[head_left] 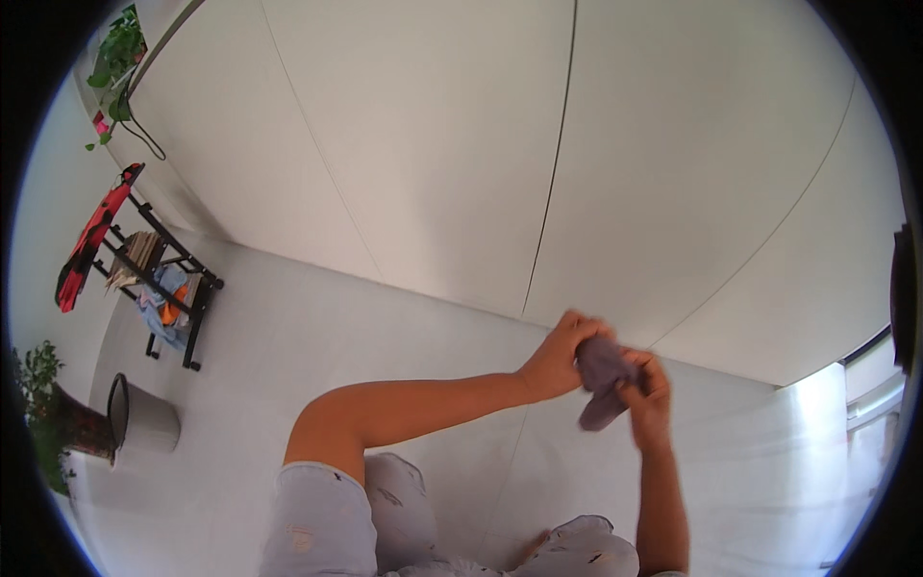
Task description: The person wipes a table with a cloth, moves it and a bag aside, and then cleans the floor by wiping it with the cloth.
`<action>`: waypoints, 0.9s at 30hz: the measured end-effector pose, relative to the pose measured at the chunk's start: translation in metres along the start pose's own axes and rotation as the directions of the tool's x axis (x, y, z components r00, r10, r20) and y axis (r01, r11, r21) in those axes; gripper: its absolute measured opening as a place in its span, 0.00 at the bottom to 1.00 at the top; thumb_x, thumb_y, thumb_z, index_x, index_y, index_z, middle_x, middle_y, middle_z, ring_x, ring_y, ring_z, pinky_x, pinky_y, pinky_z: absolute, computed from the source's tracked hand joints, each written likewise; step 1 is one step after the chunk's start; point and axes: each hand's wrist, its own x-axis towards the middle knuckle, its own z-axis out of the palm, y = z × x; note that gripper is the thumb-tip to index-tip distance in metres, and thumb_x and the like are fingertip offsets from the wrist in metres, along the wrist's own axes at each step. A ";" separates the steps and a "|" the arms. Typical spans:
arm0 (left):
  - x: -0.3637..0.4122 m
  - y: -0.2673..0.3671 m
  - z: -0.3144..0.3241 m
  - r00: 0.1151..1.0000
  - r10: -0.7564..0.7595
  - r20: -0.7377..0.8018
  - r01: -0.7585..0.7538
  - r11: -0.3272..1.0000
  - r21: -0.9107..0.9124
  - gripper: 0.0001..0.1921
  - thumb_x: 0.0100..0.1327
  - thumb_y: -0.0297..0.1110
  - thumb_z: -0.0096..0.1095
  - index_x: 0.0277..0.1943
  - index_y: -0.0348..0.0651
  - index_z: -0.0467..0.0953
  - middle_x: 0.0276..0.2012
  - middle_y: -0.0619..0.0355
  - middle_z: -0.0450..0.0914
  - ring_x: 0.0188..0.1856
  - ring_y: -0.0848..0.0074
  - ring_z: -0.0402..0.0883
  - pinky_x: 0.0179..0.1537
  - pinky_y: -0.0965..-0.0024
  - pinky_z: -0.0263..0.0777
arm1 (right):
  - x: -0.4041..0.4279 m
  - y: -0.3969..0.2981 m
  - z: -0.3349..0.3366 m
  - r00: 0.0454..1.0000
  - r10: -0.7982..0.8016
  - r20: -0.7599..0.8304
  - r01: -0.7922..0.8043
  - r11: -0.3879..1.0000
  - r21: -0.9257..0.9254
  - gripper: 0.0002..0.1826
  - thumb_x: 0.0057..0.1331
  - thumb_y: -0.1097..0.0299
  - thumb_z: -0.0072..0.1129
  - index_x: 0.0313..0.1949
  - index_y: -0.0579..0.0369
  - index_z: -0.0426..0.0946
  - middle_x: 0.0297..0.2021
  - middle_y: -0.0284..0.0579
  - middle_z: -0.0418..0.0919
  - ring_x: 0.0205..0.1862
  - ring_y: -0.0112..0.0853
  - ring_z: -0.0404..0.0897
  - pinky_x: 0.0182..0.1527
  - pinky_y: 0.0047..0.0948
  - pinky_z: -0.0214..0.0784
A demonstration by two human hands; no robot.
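A dark purplish-grey piece of soft cloth [602, 375], which looks like a sock, is held in the air in front of me between both hands. My left hand [566, 357] grips its upper left end, with the fingers curled over the top. At its right side my right hand [647, 386] pinches the fabric between thumb and fingers. The cloth's lower end hangs down to the left, below the hands. Part of the cloth is hidden by my fingers, and it is slightly blurred.
White panels [433, 159] rise from the pale floor [288, 324] ahead. At left stand a black wheeled rack [184, 296] with folded cloths and a red-black item, a grey bin [151, 418] and a potted plant [79, 425]. My knees are below.
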 end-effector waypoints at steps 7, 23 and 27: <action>0.141 0.179 -0.170 0.366 0.886 -0.285 -0.524 0.450 0.723 0.33 0.38 0.16 0.65 0.54 0.49 0.78 0.56 0.41 0.63 0.56 0.43 0.65 0.54 0.51 0.69 | 0.143 -0.237 0.095 0.197 -0.896 0.398 0.706 -0.152 -0.692 0.22 0.61 0.87 0.50 0.52 0.56 0.80 0.51 0.41 0.82 0.54 0.35 0.79 0.57 0.32 0.71; 0.012 -0.133 -0.204 0.802 0.597 -0.001 -0.302 0.408 0.862 0.08 0.53 0.30 0.63 0.38 0.51 0.83 0.38 0.55 0.76 0.42 0.61 0.76 0.38 0.59 0.75 | 0.217 0.095 0.094 0.442 -0.460 0.770 0.783 -0.221 -0.581 0.24 0.58 0.80 0.62 0.53 0.43 0.82 0.59 0.42 0.74 0.57 0.44 0.70 0.64 0.43 0.59; -0.087 -0.227 -0.162 0.806 -0.585 -0.093 0.468 0.533 0.705 0.14 0.65 0.32 0.59 0.52 0.44 0.81 0.55 0.54 0.79 0.64 0.60 0.72 0.55 0.58 0.77 | 0.158 0.201 0.135 0.795 0.382 0.472 0.408 0.239 -0.881 0.22 0.72 0.73 0.40 0.61 0.48 0.76 0.64 0.41 0.72 0.68 0.40 0.67 0.68 0.37 0.62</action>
